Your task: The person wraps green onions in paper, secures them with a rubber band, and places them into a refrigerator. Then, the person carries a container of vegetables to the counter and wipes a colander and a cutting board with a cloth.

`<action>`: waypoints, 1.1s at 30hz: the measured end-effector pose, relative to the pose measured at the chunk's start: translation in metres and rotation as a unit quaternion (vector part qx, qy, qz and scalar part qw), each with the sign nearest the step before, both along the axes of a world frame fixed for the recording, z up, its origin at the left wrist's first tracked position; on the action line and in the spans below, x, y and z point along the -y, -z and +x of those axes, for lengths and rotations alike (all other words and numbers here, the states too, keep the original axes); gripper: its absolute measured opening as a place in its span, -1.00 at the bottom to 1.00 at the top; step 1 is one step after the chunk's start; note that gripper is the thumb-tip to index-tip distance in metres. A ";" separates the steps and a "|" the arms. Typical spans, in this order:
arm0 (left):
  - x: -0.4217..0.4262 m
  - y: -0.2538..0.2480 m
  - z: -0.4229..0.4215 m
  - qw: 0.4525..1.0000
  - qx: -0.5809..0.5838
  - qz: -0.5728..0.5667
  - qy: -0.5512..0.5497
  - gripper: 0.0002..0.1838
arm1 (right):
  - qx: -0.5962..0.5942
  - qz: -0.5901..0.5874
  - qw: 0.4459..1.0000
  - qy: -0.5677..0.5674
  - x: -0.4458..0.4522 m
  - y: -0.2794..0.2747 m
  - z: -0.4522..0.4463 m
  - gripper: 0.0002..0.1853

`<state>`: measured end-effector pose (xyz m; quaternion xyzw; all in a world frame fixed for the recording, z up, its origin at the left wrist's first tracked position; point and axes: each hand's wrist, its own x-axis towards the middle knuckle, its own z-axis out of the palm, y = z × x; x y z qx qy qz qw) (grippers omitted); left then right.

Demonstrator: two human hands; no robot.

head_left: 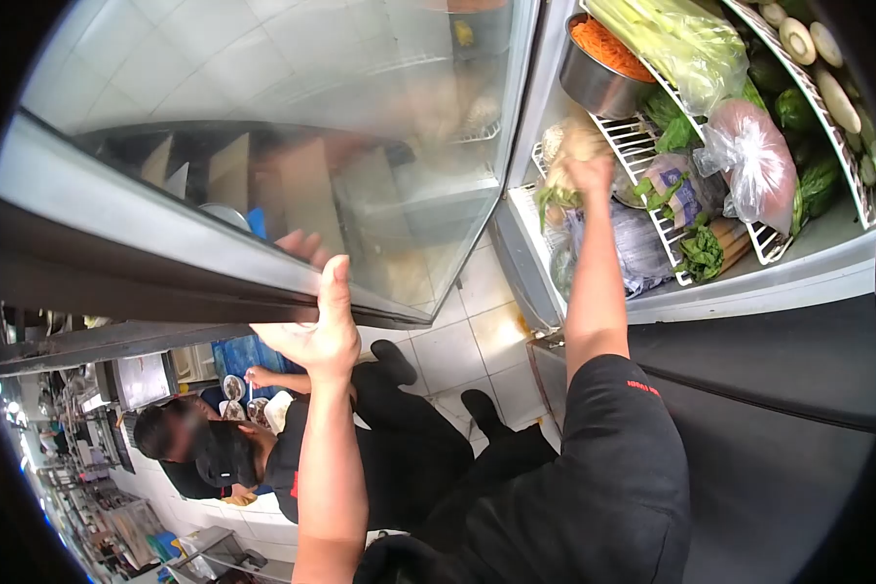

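Note:
A glass fridge door stands open on the left, and my left hand rests against its dark edge with the thumb spread. On the right, my right hand reaches into the fridge, blurred, at a pale bundle with green leaves. A metal pot of shredded carrot sits just above that hand. Below and beside it lie a dark wrapped bag and a purple-and-white bag on the white wire shelf.
More shelves hold bagged celery, a knotted pink bag, green vegetables and pale roots. Two people in dark clothes are at a counter at the lower left, with bowls of food. Floor tiles show below the door.

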<state>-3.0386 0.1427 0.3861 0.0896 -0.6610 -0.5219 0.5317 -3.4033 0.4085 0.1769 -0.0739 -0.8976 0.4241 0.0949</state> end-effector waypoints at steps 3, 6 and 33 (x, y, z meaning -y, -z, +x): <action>0.007 0.004 0.000 1.000 -0.006 -0.002 0.000 -0.22 | 0.026 -0.310 0.950 0.005 -0.041 0.009 -0.027 -0.26; 0.010 0.000 -0.001 1.000 0.002 -0.005 0.004 -0.22 | -0.006 -0.270 0.962 0.043 -0.091 0.013 -0.054 -0.35; 0.024 -0.002 0.001 0.999 0.021 0.024 0.029 -0.03 | -0.062 0.412 0.895 -0.162 -0.037 -0.026 0.042 -0.45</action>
